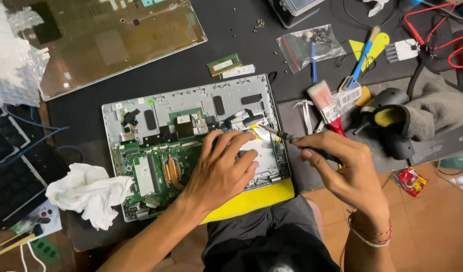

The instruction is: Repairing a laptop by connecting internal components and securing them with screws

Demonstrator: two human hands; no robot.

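Note:
An opened laptop chassis (pixel 156 103) lies on the dark mat, its green mainboard (pixel 143 168) and copper heat pipe exposed. My left hand (pixel 219 171) rests flat on the board's right part, fingers spread toward a small silver part near the hinge. My right hand (pixel 342 168) grips a screwdriver (pixel 279 134), whose tip points left at that same spot beside my left fingertips. A yellow pad (pixel 261 196) sticks out from under the chassis at the near edge.
The laptop's bottom cover (pixel 110 40) lies upside down at the back left. A memory module (pixel 224 64), a bag of screws (pixel 312 45), a red-handled brush (pixel 326 103), a blue tool (pixel 360 60), red leads (pixel 433 30), a crumpled white cloth (pixel 90 194) and bubble wrap (pixel 10 55) surround it.

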